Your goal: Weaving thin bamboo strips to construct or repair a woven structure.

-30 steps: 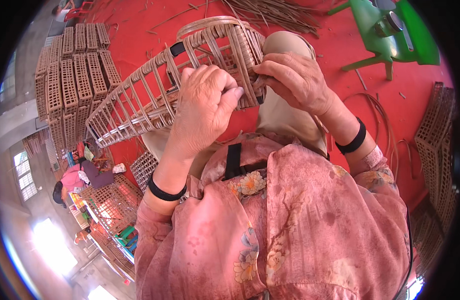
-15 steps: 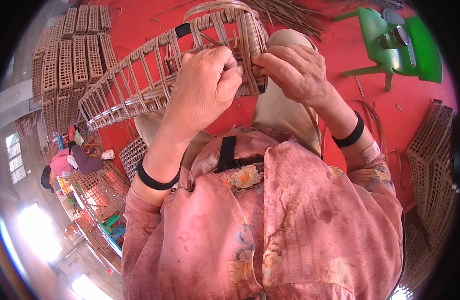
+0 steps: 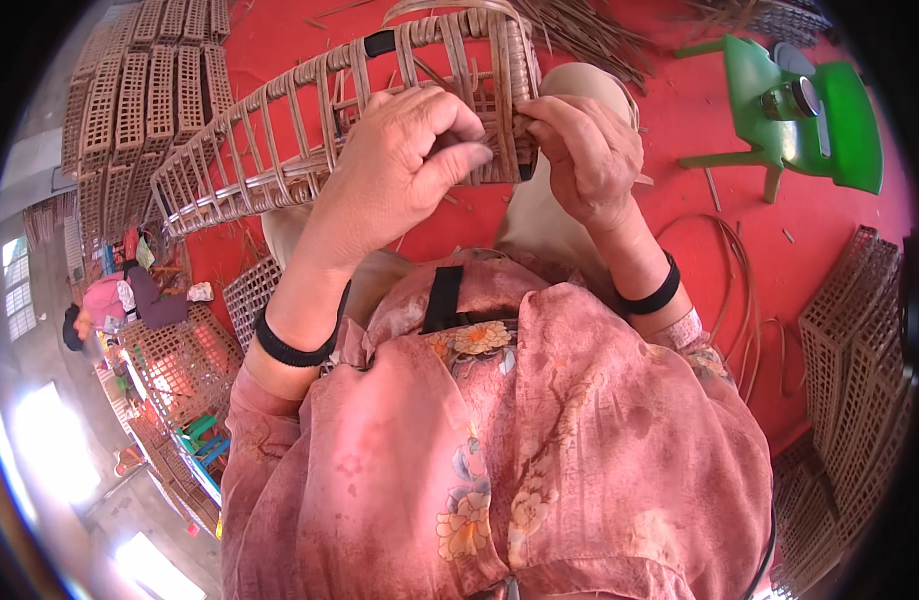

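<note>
A long brown woven rattan frame (image 3: 323, 66) with open slats and a black band on its rim lies across my lap. My left hand (image 3: 400, 155) is at its right end, fingers curled and thumb apart from the forefinger, with nothing visible between them. The curled fingertips are partly hidden behind the hand. My right hand (image 3: 592, 160) pinches at the frame's right corner, thumb and forefinger closed on a rattan strip (image 3: 504, 85) that runs down over the corner. The strip's end is hidden by the fingers.
Stacked woven lattice panels (image 3: 132, 100) stand at far left, with more panels (image 3: 852, 340) at right. A green plastic chair (image 3: 750, 90) holds a dark round-topped container (image 3: 792, 98). Loose strips (image 3: 590, 35) lie on the red floor. Another person (image 3: 108, 300) is at far left.
My left thumb and forefinger have parted. My right hand has turned more upright at the corner, its fingers drawn in. The view has shifted slightly.
</note>
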### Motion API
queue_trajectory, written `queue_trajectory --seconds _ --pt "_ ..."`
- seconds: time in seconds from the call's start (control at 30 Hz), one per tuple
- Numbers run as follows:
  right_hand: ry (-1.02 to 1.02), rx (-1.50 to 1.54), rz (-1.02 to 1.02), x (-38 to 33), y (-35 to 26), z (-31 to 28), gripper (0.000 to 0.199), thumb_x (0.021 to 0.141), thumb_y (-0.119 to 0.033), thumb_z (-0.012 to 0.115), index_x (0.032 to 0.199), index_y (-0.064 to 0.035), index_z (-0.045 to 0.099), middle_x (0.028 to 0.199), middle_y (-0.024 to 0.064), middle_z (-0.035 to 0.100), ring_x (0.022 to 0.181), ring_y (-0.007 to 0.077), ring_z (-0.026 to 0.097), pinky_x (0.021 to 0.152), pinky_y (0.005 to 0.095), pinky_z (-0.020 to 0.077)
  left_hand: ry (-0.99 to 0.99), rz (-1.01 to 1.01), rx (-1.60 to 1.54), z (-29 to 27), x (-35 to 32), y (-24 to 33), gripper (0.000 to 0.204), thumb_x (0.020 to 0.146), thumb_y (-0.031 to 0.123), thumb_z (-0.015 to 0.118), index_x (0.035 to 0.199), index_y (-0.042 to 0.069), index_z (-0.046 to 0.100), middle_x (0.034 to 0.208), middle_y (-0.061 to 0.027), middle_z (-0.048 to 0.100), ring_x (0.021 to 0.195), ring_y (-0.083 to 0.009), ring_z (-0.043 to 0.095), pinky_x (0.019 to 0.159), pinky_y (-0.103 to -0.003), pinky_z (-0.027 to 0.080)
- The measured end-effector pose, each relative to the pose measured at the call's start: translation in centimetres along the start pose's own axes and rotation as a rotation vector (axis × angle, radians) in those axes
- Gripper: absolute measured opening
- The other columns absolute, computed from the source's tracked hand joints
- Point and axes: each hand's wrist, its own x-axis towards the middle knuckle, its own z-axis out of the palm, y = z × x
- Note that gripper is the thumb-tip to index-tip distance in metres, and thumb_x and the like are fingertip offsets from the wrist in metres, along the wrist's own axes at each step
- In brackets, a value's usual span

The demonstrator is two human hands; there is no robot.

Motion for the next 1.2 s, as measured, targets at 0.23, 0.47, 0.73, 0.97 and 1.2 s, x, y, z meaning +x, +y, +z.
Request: queue_trajectory --seconds 0.23,0.47,0.73,0.97,1.2 --pt "0.057 0.104 0.186 -0.6 -0.8 0.3 0.017 0.085 -0.002 0.072 0.102 -0.0045 0.069 0.078 0.0087 0.067 0.068 0.0247 0.065 0.06 0.0326 0.0513 0.076 -0.034 0.158 0.8 0.1 0.6 0.013 0.089 0.015 0.07 0.089 0.006 0.061 0.08 -0.0042 0.059 0.078 -0.0252 0.055 0.077 -0.037 0.042" --pt "0.045 0.304 0.446 -1.8 -2.0 0.2 0.008 0.095 -0.001 0.065 0.102 -0.0014 0.068 0.082 0.0086 0.066 0.067 0.019 0.064 0.06 0.0304 0.051 0.006 0.122 0.125 0.1 1.4 -0.1 0.01 0.089 0.012 0.067 0.089 0.005 0.06 0.079 -0.0064 0.057 0.078 -0.0279 0.055 0.076 -0.038 0.042" --pt "0.044 0.677 0.682 -1.9 -1.6 -0.2 0.012 0.1 -0.008 0.061 0.104 0.0001 0.069 0.094 0.0099 0.065 0.081 0.0152 0.065 0.067 0.0281 0.0532 0.0 0.006 0.018 0.7 1.2 0.3 0.012 0.089 0.013 0.07 0.091 0.005 0.061 0.082 -0.0057 0.061 0.079 -0.0261 0.057 0.077 -0.037 0.045" --pt "-0.142 0.29 0.311 -0.4 -1.2 -2.2 0.024 0.084 -0.002 0.073 0.108 -0.0017 0.069 0.101 0.0127 0.068 0.087 0.024 0.069 0.073 0.0332 0.0561 0.043 -0.086 0.023 0.5 -0.1 0.8 0.02 0.086 0.01 0.074 0.105 0.007 0.069 0.081 -0.0046 0.062 0.078 -0.0233 0.056 0.071 -0.035 0.048" --pt "-0.263 0.155 0.067 0.3 -0.2 -2.9 0.041 0.072 -0.012 0.082 0.11 -0.0069 0.068 0.1 0.0071 0.069 0.085 0.0207 0.069 0.068 0.0324 0.055 0.004 0.025 0.149 -0.9 -0.6 0.2 0.019 0.084 0.009 0.075 0.103 0.007 0.071 0.08 -0.0054 0.06 0.076 -0.0244 0.055 0.069 -0.036 0.046"
